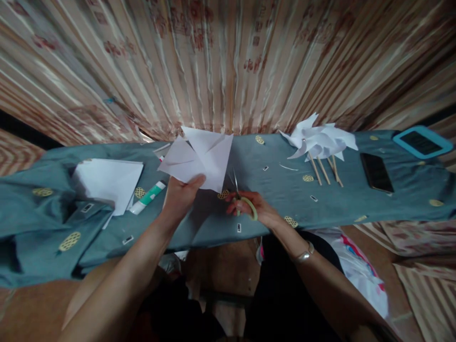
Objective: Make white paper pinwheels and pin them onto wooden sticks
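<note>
The scissors' (239, 197) blades are thin and hard to make out against the blue-green cloth (356, 190); their handles are partly hidden in the right hand (254, 206), which grips them, long axis pointing away from the person. The left hand (181, 194) pinches a creased white paper square (197, 159) by its lower edge, lifted above the cloth.

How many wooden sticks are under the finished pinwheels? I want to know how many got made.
4 wooden sticks show, side by side on the blue cloth below the white pinwheels, right of the scissors. Their tops are hidden, so more may be covered.
</note>
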Demonstrator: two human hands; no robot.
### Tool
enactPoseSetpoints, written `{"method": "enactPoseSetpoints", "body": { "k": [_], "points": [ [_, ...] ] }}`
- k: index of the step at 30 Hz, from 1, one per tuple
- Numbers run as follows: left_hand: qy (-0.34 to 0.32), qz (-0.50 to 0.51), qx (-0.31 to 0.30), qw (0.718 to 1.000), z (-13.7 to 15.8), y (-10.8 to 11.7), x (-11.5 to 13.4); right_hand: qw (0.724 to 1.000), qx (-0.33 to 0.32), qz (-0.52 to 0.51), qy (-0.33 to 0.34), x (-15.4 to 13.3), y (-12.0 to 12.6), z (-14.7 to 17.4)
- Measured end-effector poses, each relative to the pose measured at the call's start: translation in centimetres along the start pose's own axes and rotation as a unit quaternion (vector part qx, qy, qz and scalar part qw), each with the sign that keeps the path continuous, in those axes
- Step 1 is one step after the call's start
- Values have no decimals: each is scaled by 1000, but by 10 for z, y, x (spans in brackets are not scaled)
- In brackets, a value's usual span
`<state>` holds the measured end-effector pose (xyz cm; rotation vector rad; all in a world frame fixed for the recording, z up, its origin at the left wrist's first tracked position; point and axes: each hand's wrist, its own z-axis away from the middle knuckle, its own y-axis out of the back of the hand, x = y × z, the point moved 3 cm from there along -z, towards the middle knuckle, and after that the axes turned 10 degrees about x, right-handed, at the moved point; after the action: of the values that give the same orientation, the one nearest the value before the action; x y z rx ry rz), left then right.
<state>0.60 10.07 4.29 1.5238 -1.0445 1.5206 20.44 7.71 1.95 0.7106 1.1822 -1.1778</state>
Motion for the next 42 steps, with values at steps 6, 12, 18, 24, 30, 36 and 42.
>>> {"method": "enactPoseSetpoints", "body": {
  "k": [6, 12, 18, 24, 30, 36, 42],
  "points": [
    [-10, -13, 17, 1000, -4, 2, 6, 990, -102, 71, -65, 1, -7, 16],
    [-15, -15, -1, 1000, 1, -7, 10, 990, -93, 81, -62, 0, -9, 14],
    [-15, 6, -21, 1000, 5, -14, 11, 990, -90, 91, -56, 4, -6, 13],
    [-12, 0, -6, 1000, 5, -13, 7, 990, -88, 94, -53, 0, -6, 14],
    [-14, -15, -13, 1000, 5, -11, 1, 990, -86, 101, -45, 0, -5, 13],
    [-33, -15, -25, 999, 4, -12, -2, 990, -86, 105, -39, 1, -4, 13],
    [-14, -15, -25, 999, 6, -11, -1, 990, -84, 101, -45, 1, -5, 14]
  ]
}}
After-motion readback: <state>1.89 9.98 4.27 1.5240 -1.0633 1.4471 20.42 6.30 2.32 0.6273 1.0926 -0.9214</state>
